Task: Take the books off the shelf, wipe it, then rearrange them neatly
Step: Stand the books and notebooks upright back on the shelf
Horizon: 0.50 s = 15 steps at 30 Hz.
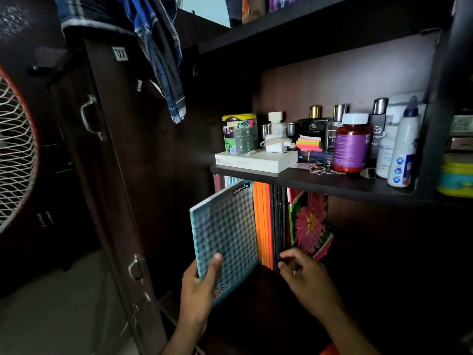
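On the lower shelf (256, 285), the left hand (199, 288) gripped the tilted checked notebook (227, 231); right hand (304, 275) fingers (285, 265) curled at the upright books (268, 221), grip unclear. Unsupported, the flower-cover book (311, 224) might topple.

I can read "classmate" in white on a small black tag at the top corner of the teal patterned notebook (227, 231). A white sticker (120, 53) on the dark cupboard door (107, 149) reads "XXL", seen turned about. On the upper shelf, the black perfume box (311, 131) carries an "M" emblem. Print on the amber bottle's purple label (349, 151) is too small for me to read.
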### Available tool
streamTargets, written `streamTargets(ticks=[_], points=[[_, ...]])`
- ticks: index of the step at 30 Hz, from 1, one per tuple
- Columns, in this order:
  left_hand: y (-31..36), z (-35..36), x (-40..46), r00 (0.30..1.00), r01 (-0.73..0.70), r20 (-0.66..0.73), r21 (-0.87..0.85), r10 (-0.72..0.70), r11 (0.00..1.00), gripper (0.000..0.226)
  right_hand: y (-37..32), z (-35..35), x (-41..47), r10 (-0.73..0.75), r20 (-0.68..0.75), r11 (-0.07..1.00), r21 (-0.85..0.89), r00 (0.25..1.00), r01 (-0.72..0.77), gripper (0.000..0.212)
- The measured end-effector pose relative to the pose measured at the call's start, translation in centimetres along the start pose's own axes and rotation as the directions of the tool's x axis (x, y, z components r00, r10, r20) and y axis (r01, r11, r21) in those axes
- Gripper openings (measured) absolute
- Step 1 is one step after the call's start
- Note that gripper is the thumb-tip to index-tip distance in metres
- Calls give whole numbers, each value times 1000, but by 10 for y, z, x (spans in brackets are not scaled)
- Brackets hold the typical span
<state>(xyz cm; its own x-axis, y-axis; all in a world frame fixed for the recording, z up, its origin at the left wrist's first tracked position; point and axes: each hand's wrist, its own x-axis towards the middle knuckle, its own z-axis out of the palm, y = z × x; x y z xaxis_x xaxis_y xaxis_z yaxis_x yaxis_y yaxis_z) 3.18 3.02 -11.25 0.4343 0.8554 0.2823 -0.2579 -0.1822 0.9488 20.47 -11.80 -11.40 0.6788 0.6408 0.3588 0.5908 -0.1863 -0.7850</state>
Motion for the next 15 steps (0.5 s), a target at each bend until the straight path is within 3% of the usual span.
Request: streamTargets(ticks=[6,11,15], points=[[-3,-4,-3,999,-27,-37,78,30,997,42,3,1,1,-23,-16,1000,-2,1000,23,12],[2,-7,-3,988,-150,22,293,150,944,18,4,2,1,-17,14,1000,-5,1000,17,10],[7,-1,-2,954,-298,159,420,254,857,15,3,2,1,-18,32,1000,-1,999,18,10]])
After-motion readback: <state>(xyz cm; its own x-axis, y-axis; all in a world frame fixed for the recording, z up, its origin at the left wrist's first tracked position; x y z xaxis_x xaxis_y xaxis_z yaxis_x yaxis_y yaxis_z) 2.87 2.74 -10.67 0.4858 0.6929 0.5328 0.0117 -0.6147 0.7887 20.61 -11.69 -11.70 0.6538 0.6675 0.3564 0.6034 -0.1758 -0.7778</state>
